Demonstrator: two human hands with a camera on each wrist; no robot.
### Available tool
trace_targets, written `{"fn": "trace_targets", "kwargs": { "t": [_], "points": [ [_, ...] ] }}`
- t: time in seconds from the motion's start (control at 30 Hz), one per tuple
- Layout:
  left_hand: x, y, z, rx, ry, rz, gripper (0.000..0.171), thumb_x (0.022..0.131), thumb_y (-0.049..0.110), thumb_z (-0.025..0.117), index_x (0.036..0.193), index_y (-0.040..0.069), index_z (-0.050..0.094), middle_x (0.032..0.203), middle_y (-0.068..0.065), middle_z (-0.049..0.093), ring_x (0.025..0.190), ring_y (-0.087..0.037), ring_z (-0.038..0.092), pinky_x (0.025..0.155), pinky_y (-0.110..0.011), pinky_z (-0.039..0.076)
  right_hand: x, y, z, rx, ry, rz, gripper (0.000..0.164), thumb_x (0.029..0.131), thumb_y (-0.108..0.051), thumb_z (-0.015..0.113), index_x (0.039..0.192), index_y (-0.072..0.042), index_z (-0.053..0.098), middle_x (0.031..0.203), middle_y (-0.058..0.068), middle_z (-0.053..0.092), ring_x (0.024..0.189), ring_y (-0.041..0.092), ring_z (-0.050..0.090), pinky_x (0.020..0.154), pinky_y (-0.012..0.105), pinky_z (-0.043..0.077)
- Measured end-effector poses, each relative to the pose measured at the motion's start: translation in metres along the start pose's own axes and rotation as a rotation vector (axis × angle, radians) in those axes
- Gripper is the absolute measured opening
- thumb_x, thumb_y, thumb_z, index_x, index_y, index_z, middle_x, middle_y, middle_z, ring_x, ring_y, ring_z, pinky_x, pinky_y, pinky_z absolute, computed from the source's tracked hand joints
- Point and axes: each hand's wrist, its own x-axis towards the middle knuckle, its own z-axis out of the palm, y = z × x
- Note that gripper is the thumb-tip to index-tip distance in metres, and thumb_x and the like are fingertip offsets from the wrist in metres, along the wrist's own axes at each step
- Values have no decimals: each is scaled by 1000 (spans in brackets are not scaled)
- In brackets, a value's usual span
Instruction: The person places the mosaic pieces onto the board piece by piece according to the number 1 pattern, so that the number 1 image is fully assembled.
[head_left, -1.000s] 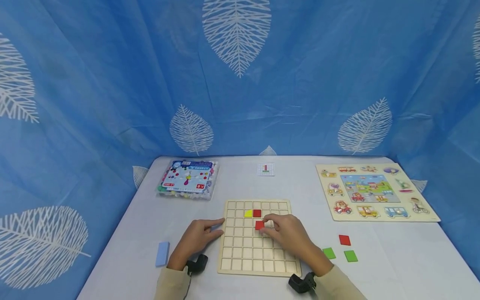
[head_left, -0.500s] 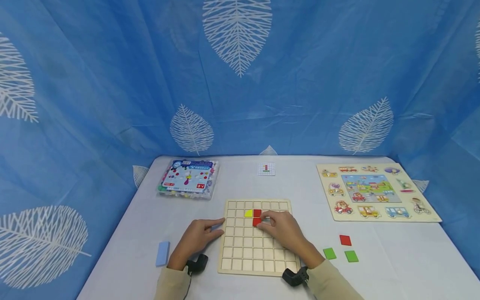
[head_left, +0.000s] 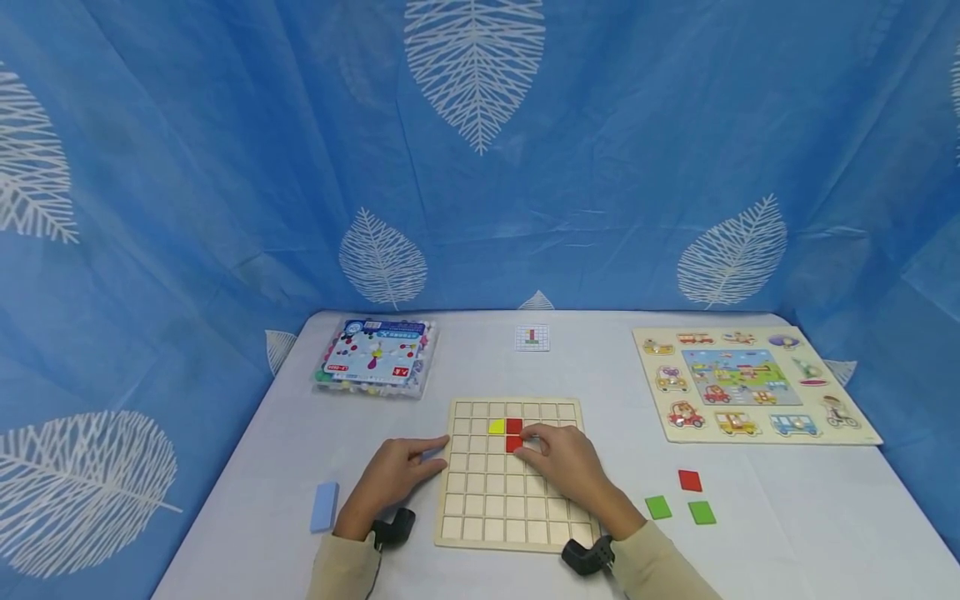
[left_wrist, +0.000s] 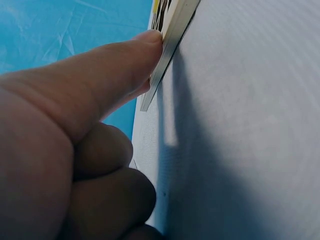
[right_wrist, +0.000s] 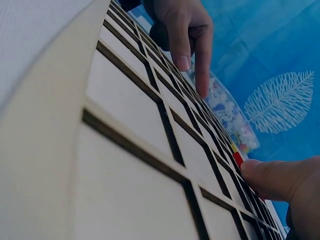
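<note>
A wooden grid board [head_left: 475, 483] lies flat in front of me. My left hand [head_left: 397, 471] touches its left edge with straight thumb and index finger; the other fingers are folded under, as the left wrist view shows. My right hand [head_left: 570, 460] reaches over the board and pinches a red tile [head_left: 513, 444] between thumb and index finger, the tile lined up in a square. Directly above it sits another red tile [head_left: 513, 426], with a half-yellow tile [head_left: 497, 427] to its left. In the right wrist view my right thumb [right_wrist: 272, 177] presses close by the red.
Right of the board lie a red tile [head_left: 689, 480] and two green tiles [head_left: 658, 507]. Behind them is a picture puzzle board [head_left: 660, 400]. A small pattern card [head_left: 532, 338] lies at the back, a clear box [head_left: 375, 357] back left, a blue block [head_left: 325, 507] left.
My right hand has moved slightly left with the red tile, bringing it into line directly below the other red one. My left hand has stayed at the board's edge.
</note>
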Motion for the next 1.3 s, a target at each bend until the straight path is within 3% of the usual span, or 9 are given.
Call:
{"fn": "trace_targets", "kwargs": {
  "t": [0.2,0.53,1.03,1.3],
  "points": [
    [0,1,-2,-5,-10,4,43,93,36,76,133,22,70,62,6,42,60,-11,39,66,-28,40,-1,-2,0,0,13,29,26,85,-29,85,107,-16,78,54,-13,42,51,4,37,51,25,30],
    [-2,-1,-1,-8,-1,12,44,92,38,76,133,22,71,59,8,38,57,-10,33,57,-26,35,-2,-4,1,13,25,41,28,85,-30,85,108,-16,78,56,-14,43,51,4,38,50,25,31],
    [0,-1,0,-2,-7,28,44,93,37,76,133,22,70,59,9,37,57,-8,33,56,-25,34,-3,1,1,28,50,22,29,82,-31,87,106,-17,79,54,-15,41,49,2,35,50,24,30],
    [-1,-3,-1,-6,-7,20,44,93,38,75,133,23,71,59,8,38,57,-9,34,58,-26,36,-3,0,-5,156,-7,47,37,81,-32,88,113,-16,79,51,-13,40,47,2,32,48,23,28]
  ]
}}
